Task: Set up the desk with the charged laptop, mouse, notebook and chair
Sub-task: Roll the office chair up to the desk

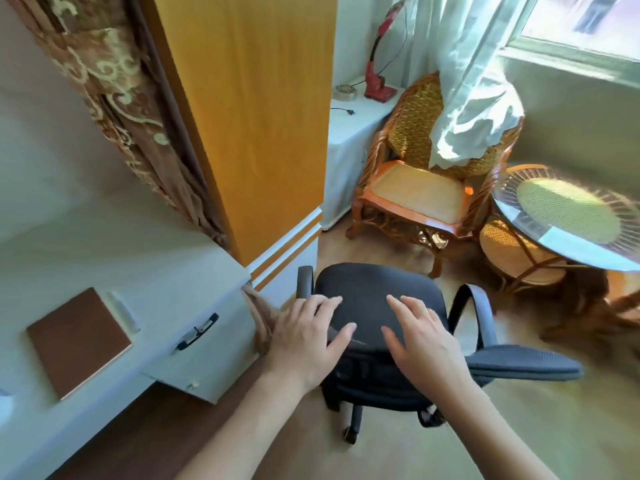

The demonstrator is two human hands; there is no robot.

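Both hands reach over the black office chair (377,306), left hand (308,337) and right hand (419,344) each with grip spread, holding nothing. The chair stands on open floor (519,427) just off the table's (104,244) right corner. The brown notebook (78,341) lies near the table's front edge.

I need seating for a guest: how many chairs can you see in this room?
2. A black office chair is right under both hands, beside the white desk. A wicker armchair stands by the window, curtain draped over it. Others may be out of frame.
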